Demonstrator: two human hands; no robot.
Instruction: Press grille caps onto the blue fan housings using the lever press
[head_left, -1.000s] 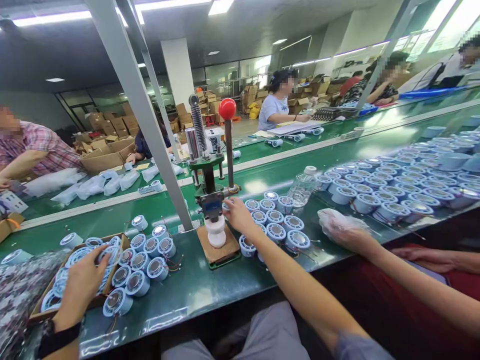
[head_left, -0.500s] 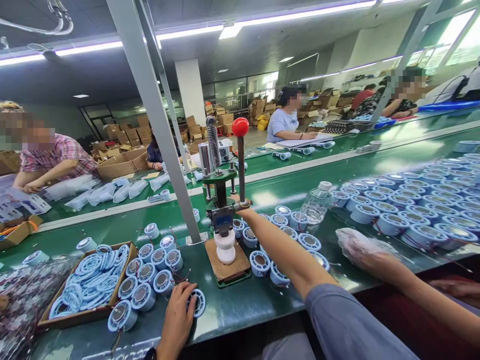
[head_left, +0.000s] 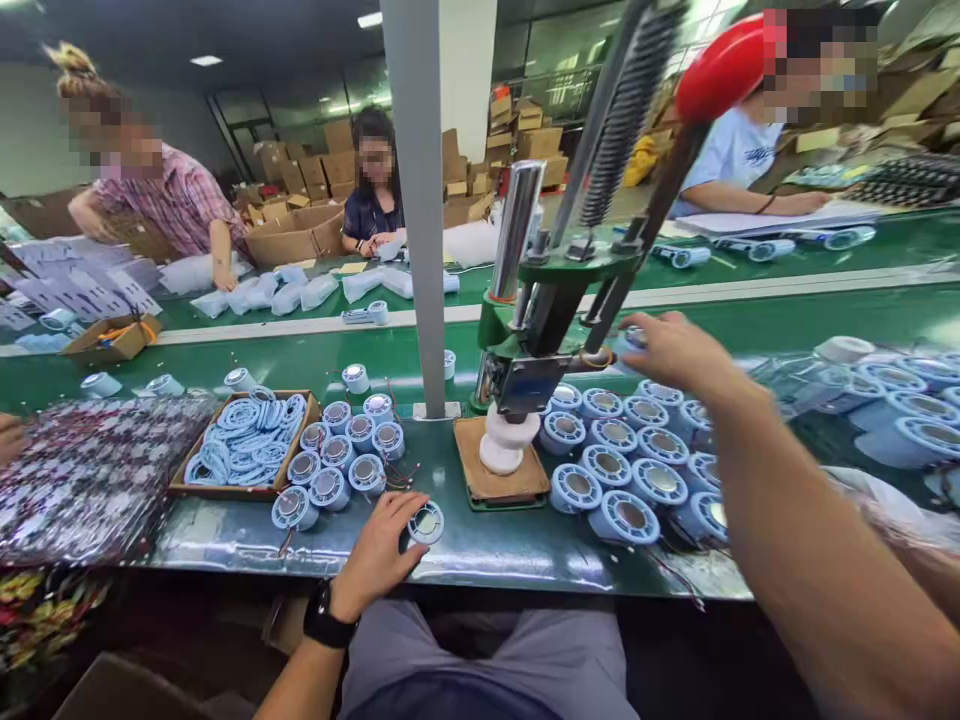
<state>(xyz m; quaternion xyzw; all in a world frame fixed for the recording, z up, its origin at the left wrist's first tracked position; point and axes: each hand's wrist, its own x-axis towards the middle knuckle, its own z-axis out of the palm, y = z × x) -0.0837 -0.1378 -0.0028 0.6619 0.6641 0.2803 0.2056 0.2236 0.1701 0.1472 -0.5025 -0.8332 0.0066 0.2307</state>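
Stretching from left to right, a glossy green tabletop [head_left: 480, 552] carries everything at work. Three people sit or stand along its far side, one in a pink plaid shirt [head_left: 180, 205] at the far left. A grey metal upright post [head_left: 421, 250] rises from it near the middle. Just right of the post stands a green and dark metal hand press [head_left: 551, 330], its lever topped by a glossy red knob [head_left: 720, 70]; under its head, a rounded white plastic piece [head_left: 504, 440] is above a brown square board [head_left: 521, 488]. At the left lies a flat clear-plastic heap with dark red strands [head_left: 97, 480], and right of it an open brown cardboard tray [head_left: 238, 491] piled with light-blue plastic rings [head_left: 251, 435].

Short light-blue cylinders with round silver centres stand in two groups: one [head_left: 337, 452] just right of the tray, a larger one [head_left: 611, 465] right of the press.

The left hand [head_left: 379, 555], with a black watch [head_left: 328, 617] at its wrist, grips a single silver-centred blue cylinder [head_left: 426, 523] by its side, near the tabletop's near edge. The right hand [head_left: 675, 355], above the far part of the larger group, pinches a partly hidden blue piece [head_left: 635, 338] just beside the press.
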